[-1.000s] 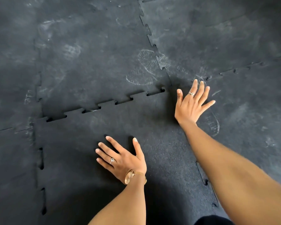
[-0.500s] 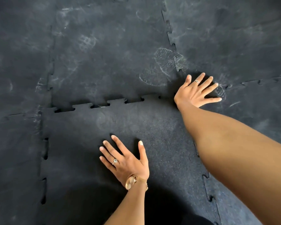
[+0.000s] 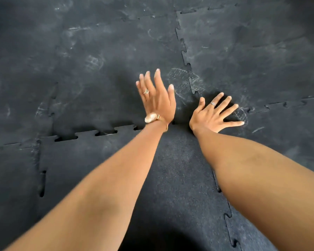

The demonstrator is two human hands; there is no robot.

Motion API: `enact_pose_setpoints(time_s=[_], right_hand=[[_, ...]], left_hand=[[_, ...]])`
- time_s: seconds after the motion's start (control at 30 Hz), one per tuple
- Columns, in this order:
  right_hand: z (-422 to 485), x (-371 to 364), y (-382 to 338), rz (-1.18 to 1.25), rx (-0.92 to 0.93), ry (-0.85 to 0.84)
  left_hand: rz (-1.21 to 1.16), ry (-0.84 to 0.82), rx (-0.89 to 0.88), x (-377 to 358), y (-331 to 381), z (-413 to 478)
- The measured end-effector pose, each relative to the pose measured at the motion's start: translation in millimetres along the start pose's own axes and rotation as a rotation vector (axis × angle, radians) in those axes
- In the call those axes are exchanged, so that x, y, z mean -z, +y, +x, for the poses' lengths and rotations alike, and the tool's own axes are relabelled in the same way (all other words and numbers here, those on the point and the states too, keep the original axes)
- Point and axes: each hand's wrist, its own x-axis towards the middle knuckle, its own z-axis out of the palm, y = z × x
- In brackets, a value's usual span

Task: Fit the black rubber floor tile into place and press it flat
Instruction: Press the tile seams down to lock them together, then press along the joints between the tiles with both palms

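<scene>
While both bare forearms reach forward from the bottom of the view, the black rubber floor tile [image 3: 101,160] lies beneath them on the floor, its grainy, finely speckled surface cleaner than the mats around it. Its far edge is cut in squared interlocking tabs, and along the far seam [image 3: 91,134] dark gaps show between those tabs and the neighbouring mat [image 3: 98,51], so this edge is not fully seated. Narrow slots also gape along the tile's left side [image 3: 42,183].

The right hand [image 3: 214,115] lies palm down at the tile's far right corner, where four mats meet, its fingers [image 3: 229,108] spread wide and flat on the rubber, holding nothing. A thin ring [image 3: 212,104] sits on one of them.

The left hand [image 3: 157,98] is above the far seam with its fingers straight and close together, pointing away, and empty; it seems to be raised off the mat, though motion blur leaves contact unclear. It wears a ring [image 3: 146,91], and a gold-toned watch [image 3: 150,118] with a bracelet is on the wrist.

The surrounding mats are matte black, scuffed with chalky grey smears and a dusty shoe print [image 3: 181,82] beside the puzzle-toothed seam. No writing or brand can be read.
</scene>
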Motion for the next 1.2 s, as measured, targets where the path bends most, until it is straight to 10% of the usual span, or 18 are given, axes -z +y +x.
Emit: enact_pose_setpoints(time_s=[0.37, 1.2], right_hand=[[-0.2, -1.9, 1.6, 0.015, 0.016, 0.026], [-4.2, -1.3, -1.1, 0.077, -0.033, 0.010]], left_hand=[[0.303, -0.052, -0.455, -48.4, -10.7, 10.3], [0.312, -0.289, -0.239, -43.0, -16.0, -26.0]])
